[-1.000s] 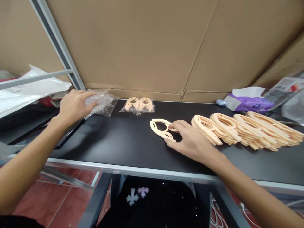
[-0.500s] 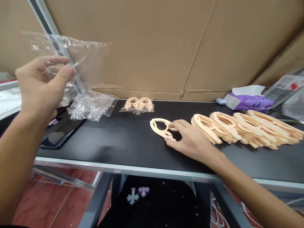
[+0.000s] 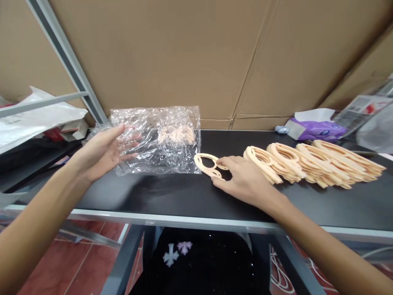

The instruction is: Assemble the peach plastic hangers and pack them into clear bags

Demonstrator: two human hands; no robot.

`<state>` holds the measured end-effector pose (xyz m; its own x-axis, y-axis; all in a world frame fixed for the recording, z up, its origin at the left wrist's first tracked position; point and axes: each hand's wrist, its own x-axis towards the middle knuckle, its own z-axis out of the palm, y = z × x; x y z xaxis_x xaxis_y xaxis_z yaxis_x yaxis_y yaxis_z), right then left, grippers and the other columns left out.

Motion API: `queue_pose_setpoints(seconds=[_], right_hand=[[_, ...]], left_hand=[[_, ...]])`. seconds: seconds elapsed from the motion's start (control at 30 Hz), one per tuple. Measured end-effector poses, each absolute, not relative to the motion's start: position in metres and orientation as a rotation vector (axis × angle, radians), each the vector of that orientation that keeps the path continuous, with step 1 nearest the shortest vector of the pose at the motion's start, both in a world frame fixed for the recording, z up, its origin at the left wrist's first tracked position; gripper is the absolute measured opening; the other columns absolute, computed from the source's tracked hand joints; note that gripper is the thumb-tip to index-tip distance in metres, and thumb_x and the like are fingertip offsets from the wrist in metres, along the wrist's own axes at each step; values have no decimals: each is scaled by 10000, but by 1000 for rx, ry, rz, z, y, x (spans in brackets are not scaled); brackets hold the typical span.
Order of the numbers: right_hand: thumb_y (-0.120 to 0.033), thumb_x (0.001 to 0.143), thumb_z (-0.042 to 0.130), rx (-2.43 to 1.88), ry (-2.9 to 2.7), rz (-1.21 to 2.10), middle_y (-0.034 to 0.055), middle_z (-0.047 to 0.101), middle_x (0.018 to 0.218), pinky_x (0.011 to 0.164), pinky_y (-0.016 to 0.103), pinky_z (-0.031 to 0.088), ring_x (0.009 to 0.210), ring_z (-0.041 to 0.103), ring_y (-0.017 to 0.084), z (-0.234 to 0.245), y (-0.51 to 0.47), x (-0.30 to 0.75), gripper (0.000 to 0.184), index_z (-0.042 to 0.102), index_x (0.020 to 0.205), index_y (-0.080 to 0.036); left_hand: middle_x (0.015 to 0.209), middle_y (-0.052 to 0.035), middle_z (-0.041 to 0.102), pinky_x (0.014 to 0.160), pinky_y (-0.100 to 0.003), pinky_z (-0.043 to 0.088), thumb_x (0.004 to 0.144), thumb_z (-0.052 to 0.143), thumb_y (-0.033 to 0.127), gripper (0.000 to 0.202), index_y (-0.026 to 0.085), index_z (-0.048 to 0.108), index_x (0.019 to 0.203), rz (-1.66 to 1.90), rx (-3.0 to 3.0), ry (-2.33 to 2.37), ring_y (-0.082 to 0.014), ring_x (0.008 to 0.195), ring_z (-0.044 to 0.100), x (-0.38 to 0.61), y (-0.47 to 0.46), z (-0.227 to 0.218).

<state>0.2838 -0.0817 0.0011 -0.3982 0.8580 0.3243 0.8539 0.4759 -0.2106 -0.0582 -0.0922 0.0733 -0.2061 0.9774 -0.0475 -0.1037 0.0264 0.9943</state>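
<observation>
My left hand has its fingers spread at the left end of a clear plastic bag; the fingertips show through the film, and whether they are inside or behind it I cannot tell. The bag stretches out to the right over the desk, in front of a packed pair of cream folding hangers seen blurred through it. With thumb and fingers, my right hand grips a cream folding hanger lying on the black desk. Several stacks of the same hangers lean in a row beyond that hand.
A purple tissue pack lies at the back right of the black desk. Cardboard stands along the back. At the left are a metal post and a white plastic package.
My left hand has come down and right, and its fingers have spread. The bag it held up now extends over the desk in front of the packed hangers. My right hand has stayed on its hanger.
</observation>
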Motion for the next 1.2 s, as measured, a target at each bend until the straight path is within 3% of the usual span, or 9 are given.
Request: queue_pose_setpoints(seconds=[0.23, 0.3, 0.4, 0.47, 0.53, 0.6, 0.73, 0.93, 1.2], right_hand=[[-355, 800, 639, -1496, -2230, 29, 119, 743, 983, 780, 403, 479, 951, 664, 318, 4, -80, 289, 328, 701, 1063, -169], [-361, 786, 650, -1490, -2168, 20, 120, 747, 971, 772, 405, 482, 944, 667, 323, 4, -79, 292, 359, 702, 1082, -166], [-368, 763, 676, -1433, -2072, -12, 114, 750, 943, 778, 414, 493, 898, 673, 312, 5, -79, 295, 376, 700, 1081, -168], [-354, 748, 691, -1338, -2012, -13, 104, 753, 954, 790, 410, 503, 877, 675, 291, 8, -79, 296, 379, 694, 1081, -173], [-336, 737, 701, -1239, -1989, 22, 88, 753, 968, 791, 391, 510, 870, 678, 268, 10, -80, 296, 372, 688, 1074, -180], [-324, 730, 710, -1174, -2021, 76, 77, 748, 970, 795, 373, 514, 876, 681, 252, 11, -81, 295, 368, 686, 1068, -181], [-306, 718, 717, -1156, -2101, 151, 77, 733, 988, 831, 367, 516, 891, 683, 240, 13, -83, 295, 371, 687, 1065, -176], [-300, 722, 719, -1187, -2164, 256, 66, 731, 1041, 856, 376, 523, 955, 676, 254, 13, -84, 298, 366, 683, 1075, -209], [-324, 741, 723, -1175, -2219, 394, 60, 727, 1134, 934, 403, 520, 1043, 669, 257, 14, -84, 299, 381, 685, 1107, -227]], left_hand=[[1047, -70, 689, 666, -265, 617, 948, 716, 346, 275, 182, 620, 1146, 1266, 1130, 1421, -172, 908, 666, -55, -92, 55], [1121, -109, 673, 640, -278, 627, 951, 711, 355, 390, 171, 567, 1263, 1229, 1208, 1519, -197, 942, 665, -53, -93, 51], [1225, -190, 648, 631, -351, 652, 953, 699, 376, 703, 151, 362, 1527, 1158, 1324, 1691, -256, 1001, 671, -55, -93, 47], [1304, -231, 622, 671, -406, 662, 946, 695, 403, 844, 149, 231, 1604, 1097, 1429, 1782, -297, 1073, 665, -62, -92, 45], [1411, -253, 568, 772, -455, 656, 929, 695, 434, 881, 137, 225, 1612, 1037, 1624, 1900, -324, 1149, 647, -70, -92, 44], [1496, -240, 510, 935, -509, 609, 921, 671, 473, 834, 123, 308, 1585, 966, 1940, 2005, -342, 1234, 609, -74, -94, 44], [1549, -167, 483, 1229, -542, 358, 975, 544, 578, 655, 164, 502, 1481, 718, 2578, 1830, -332, 1439, 454, -59, -104, 41], [1685, -142, 348, 1236, -586, 329, 957, 450, 741, 833, 227, 388, 1609, 189, 2662, 1555, -381, 1538, 340, -21, -111, 34], [1750, -99, 169, 1253, -652, 226, 862, 470, 847, 999, 297, 256, 1668, -110, 2598, 1549, -419, 1596, 169, -29, -103, 34]])
